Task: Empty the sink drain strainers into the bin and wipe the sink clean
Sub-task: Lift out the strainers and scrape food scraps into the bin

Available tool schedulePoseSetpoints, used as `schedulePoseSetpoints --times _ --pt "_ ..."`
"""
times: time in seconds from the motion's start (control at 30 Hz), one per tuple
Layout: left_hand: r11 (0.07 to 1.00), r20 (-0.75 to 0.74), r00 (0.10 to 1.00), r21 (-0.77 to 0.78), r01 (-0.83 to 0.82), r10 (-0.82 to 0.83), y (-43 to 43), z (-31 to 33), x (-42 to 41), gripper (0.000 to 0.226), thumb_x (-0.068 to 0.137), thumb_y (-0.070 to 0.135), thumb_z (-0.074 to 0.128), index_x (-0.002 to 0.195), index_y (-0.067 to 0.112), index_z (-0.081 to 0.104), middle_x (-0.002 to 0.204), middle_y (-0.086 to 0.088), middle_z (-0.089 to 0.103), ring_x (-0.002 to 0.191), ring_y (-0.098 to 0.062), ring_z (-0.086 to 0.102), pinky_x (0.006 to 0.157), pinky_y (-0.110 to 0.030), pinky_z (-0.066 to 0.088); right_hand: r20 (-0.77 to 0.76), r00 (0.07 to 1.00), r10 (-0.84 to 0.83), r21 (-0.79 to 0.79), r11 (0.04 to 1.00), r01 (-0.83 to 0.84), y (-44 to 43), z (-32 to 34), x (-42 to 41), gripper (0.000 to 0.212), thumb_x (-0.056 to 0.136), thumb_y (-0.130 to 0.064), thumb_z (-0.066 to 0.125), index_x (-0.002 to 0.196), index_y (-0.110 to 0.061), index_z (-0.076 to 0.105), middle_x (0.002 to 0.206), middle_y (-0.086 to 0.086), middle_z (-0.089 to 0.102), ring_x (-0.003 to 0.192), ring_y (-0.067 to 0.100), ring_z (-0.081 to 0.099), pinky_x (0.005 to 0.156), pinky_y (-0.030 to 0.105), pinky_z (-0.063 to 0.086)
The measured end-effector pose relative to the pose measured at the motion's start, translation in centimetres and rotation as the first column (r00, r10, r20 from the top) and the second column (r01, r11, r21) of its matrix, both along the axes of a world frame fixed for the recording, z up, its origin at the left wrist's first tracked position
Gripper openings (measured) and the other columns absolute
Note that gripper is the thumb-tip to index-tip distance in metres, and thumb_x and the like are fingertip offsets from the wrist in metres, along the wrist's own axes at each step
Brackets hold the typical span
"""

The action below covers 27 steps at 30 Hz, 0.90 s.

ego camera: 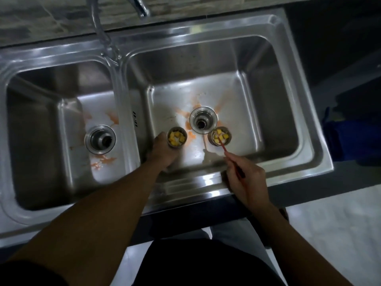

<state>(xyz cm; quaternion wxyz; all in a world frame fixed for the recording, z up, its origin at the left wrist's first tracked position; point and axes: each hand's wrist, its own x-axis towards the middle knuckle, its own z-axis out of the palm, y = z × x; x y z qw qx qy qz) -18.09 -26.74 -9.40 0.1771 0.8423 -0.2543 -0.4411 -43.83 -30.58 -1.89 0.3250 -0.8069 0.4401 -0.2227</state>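
two drain strainers, both holding yellow food cubes, in the right basin near its front edge: left strainer grasped by the left hand; right strainer beside the open drain, probed by a thin red stick pinched in the right hand. orange stains in both basins.

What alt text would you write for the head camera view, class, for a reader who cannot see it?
Over a steel double sink, a left hand grips one food-filled strainer while the right hand pokes a thin red stick into a second strainer. Both drains sit open, orange stains around them.
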Motion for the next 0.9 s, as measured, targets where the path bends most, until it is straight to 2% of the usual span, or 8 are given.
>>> schedulePoseSetpoints --times 0.1,0.2,0.27,0.37,0.5,0.73,0.83,0.9 --pt "1.000 -0.013 1.000 -0.019 0.011 -0.011 -0.2 -2.0 0.1 0.097 0.078 0.019 0.084 0.155 0.013 0.025 0.158 -0.012 0.032 0.145 -0.030 0.034 0.117 -0.037 0.034 -0.109 0.994 0.006 -0.050 0.999 -0.012 0.4 -0.6 0.4 0.034 0.096 -0.016 0.057 0.129 -0.010 0.065 0.088 0.002 0.071 0.072 0.013 0.064 0.073 0.027 0.057" --pt "0.995 0.050 0.997 -0.082 0.061 -0.057 -0.7 -3.5 0.1 0.109 0.075 0.019 0.086 0.159 0.011 0.017 0.162 -0.011 0.025 0.149 -0.029 0.028 0.122 -0.038 0.028 -0.160 0.987 0.001 -0.096 0.995 -0.017 0.5 -0.9 0.7 0.038 0.096 -0.017 0.055 0.132 -0.009 0.062 0.093 0.003 0.070 0.076 0.012 0.063 0.074 0.023 0.053" --pt "0.985 0.127 0.986 -0.120 0.125 -0.110 -1.2 -4.3 0.1 0.107 0.073 0.021 0.086 0.157 0.012 0.021 0.160 -0.011 0.028 0.147 -0.029 0.031 0.121 -0.043 0.031 -0.161 0.987 0.008 -0.134 0.991 -0.029 0.4 -1.2 0.6 0.037 0.097 -0.018 0.052 0.129 -0.007 0.064 0.094 0.005 0.071 0.078 0.012 0.062 0.076 0.022 0.052" --pt "0.978 0.230 0.962 -0.112 0.174 -0.145 -2.0 -4.8 -0.2 0.092 0.075 0.031 0.082 0.150 0.014 0.032 0.151 -0.009 0.036 0.139 -0.030 0.039 0.113 -0.047 0.039 -0.149 0.989 0.005 -0.151 0.988 -0.028 0.4 -1.6 0.5 0.036 0.096 -0.019 0.051 0.126 -0.004 0.065 0.102 0.010 0.072 0.083 0.017 0.066 0.079 0.029 0.057" --pt "0.975 0.292 0.948 -0.140 0.172 -0.125 -2.4 -4.0 -0.6 0.070 0.072 0.038 0.081 0.130 0.015 0.048 0.133 -0.009 0.045 0.123 -0.030 0.048 0.102 -0.044 0.048 -0.170 0.985 -0.023 -0.170 0.985 -0.006 0.4 -1.9 0.6 0.039 0.098 -0.021 0.047 0.127 -0.003 0.065 0.109 0.014 0.071 0.088 0.020 0.066 0.082 0.032 0.057" --pt "0.955 0.280 0.959 -0.274 0.111 -0.031 -1.3 -0.2 -0.7 0.081 0.070 0.042 0.083 0.138 0.015 0.048 0.135 -0.010 0.040 0.121 -0.027 0.050 0.096 -0.028 0.045 -0.186 0.982 -0.029 -0.196 0.981 -0.008 0.4 -2.4 0.4 0.040 0.097 -0.020 0.048 0.131 -0.007 0.063 0.106 0.008 0.070 0.083 0.018 0.063 0.075 0.029 0.055" --pt "0.936 0.264 0.963 -0.326 0.132 -0.044 -0.3 2.0 -1.4 0.084 0.069 0.029 0.087 0.143 0.019 0.048 0.136 -0.011 0.040 0.123 -0.028 0.051 0.103 -0.032 0.047 -0.187 0.982 -0.037 -0.187 0.982 0.002 0.4 -2.1 0.5 0.039 0.094 -0.019 0.051 0.129 -0.009 0.065 0.098 0.006 0.070 0.076 0.023 0.062 0.067 0.036 0.054" --pt "0.932 0.250 0.967 -0.335 0.141 -0.056 0.3 3.5 -2.5 0.089 0.067 0.024 0.088 0.146 0.021 0.046 0.137 -0.010 0.039 0.125 -0.026 0.050 0.107 -0.034 0.046 -0.134 0.989 -0.066 -0.178 0.983 0.041 0.2 -1.5 0.8 0.032 0.094 -0.015 0.055 0.122 -0.008 0.070 0.092 0.008 0.072 0.074 0.027 0.064 0.066 0.039 0.054"
